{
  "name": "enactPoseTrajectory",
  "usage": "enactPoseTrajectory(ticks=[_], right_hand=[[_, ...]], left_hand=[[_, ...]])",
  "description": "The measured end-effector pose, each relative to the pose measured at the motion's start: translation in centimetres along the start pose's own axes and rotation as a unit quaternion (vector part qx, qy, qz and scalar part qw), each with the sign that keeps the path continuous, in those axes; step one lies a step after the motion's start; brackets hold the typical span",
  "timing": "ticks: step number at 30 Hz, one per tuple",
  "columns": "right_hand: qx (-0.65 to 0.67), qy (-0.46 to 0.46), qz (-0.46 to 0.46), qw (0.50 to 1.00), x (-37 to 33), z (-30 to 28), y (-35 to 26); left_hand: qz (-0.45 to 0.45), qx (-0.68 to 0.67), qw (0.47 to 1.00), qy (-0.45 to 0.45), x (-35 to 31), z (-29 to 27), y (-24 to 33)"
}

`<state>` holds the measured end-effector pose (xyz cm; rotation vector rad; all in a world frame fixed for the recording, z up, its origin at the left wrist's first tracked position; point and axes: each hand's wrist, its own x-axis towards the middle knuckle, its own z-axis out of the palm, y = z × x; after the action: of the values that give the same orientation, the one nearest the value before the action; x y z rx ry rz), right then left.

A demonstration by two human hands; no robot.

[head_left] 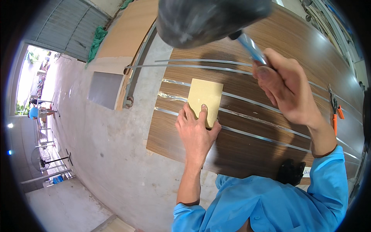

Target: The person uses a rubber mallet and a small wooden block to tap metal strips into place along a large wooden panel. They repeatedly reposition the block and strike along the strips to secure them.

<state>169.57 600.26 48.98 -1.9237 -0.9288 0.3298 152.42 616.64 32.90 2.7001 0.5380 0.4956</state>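
My right hand (288,87) is raised over the panel, its fingers wrapped round the shiny handle of a mallet (212,19). The mallet's big black head is blurred at the top of the view. My left hand (197,127) holds the near end of a pale yellow rectangular block (206,98), fingertips on its top and left edge, thumb at its lower right corner. The block lies across several thin metal strips (247,134) that run along a brown wood-grain panel (247,154). Whatever lies directly under the block is hidden.
Two longer metal strips (185,66) overhang the panel's left edge. Orange-handled pliers or cutters (335,116) lie at the right. A black plastic bag (290,173) sits near my body. Beyond the concrete floor (112,150) stand a fan (42,162) and a distant person (34,112).
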Motion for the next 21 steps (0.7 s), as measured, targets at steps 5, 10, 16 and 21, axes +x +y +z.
enactPoseTrajectory(ticks=[5, 10, 16, 21], right_hand=[[-0.133, -0.067, 0.06, 0.987, -1.8, 2.8, 4.9], [-0.058, -0.124, 0.185, 0.973, -2.7, 1.6, 9.5], [0.041, -0.027, 0.192, 0.98, -2.9, 0.3, 10.0], [0.126, -0.033, 0.244, 0.961, -5.1, 0.5, 14.2]], left_hand=[[-0.012, -0.01, 1.0, -0.009, 0.1, 0.0, 0.0], [0.006, -0.015, 1.0, -0.005, -0.4, -0.1, 1.1], [0.016, -0.091, 0.996, 0.014, -0.5, 0.2, 0.1], [-0.167, -0.118, 0.976, 0.073, 3.2, -1.1, -8.5]])
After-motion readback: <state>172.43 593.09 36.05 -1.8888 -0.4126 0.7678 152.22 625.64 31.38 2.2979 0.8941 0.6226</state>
